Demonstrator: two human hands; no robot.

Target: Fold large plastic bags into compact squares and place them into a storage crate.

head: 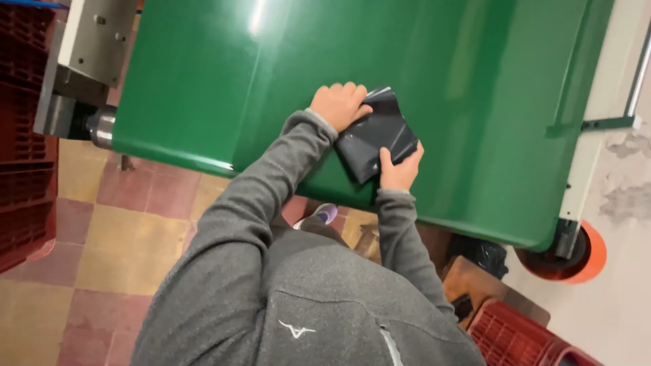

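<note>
While both hands press on it, a dark bag (376, 139) lies flat on the green belt (420, 68), near the belt's front edge and about midway along it.

Progress, as judged: the bag is already folded down to a compact, roughly square packet with several layers showing at its lower corner; the folds look pressed but not finished, since both hands are on it and nothing ties or holds it closed.

Left hand (339, 105): fingers curled, knuckles up, bearing down on the packet's upper left corner; clamped on the bag against the belt.
Right hand (400, 169): thumb laid over the packet's lower right edge, fingers tucked beneath or behind it, pinching the bag.

Bag: dark grey to black thin plastic film, glossy, creased, with a pale sheen along the top fold; edges slightly uneven, set at a tilt to the belt's edge.

Nearby: grey sleeves (271, 183), red crates (522, 335) below the belt's right corner, tiled floor (122, 237).
</note>
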